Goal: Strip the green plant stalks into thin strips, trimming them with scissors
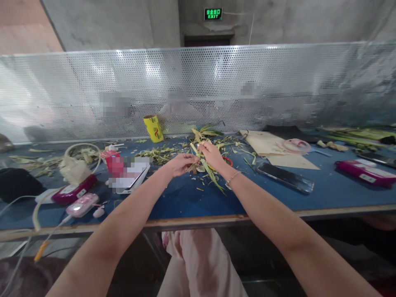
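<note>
At twelve o'clock, the right hand (210, 153) is pinching a green stalk (194, 149) — the left hand (185, 163) is fingering its base, at the stalk's seven o'clock.

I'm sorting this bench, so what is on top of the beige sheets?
A pink ring-shaped item lies on the beige sheets. The paper directly beneath it is covered, and so is the blue tabletop under the sheets.
</note>
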`<state>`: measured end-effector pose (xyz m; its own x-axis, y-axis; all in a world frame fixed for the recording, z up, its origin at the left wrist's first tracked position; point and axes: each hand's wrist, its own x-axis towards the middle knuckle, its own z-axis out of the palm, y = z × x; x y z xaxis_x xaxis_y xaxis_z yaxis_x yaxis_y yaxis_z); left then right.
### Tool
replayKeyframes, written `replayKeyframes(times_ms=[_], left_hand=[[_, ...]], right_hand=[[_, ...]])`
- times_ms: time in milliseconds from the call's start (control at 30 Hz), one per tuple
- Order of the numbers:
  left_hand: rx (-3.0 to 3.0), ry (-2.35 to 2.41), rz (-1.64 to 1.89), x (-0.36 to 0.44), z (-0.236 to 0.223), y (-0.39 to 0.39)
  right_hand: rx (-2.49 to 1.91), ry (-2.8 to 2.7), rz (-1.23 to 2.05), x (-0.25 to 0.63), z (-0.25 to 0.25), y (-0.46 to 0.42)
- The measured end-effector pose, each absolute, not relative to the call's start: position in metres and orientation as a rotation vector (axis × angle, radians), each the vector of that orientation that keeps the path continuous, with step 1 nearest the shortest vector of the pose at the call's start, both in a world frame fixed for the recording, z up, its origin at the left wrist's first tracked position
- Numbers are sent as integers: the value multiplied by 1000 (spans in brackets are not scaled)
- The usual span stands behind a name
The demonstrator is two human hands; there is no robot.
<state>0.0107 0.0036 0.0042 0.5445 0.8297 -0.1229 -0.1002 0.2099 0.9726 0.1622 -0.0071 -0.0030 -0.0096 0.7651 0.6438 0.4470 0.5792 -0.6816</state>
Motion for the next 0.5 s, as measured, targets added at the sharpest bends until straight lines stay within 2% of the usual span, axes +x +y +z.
replayKeyframes(times_ms=[500], left_hand=[[1334, 744, 819, 18, 4, -6]], right_hand=[[-1055, -1656, 357, 163, 0, -9]])
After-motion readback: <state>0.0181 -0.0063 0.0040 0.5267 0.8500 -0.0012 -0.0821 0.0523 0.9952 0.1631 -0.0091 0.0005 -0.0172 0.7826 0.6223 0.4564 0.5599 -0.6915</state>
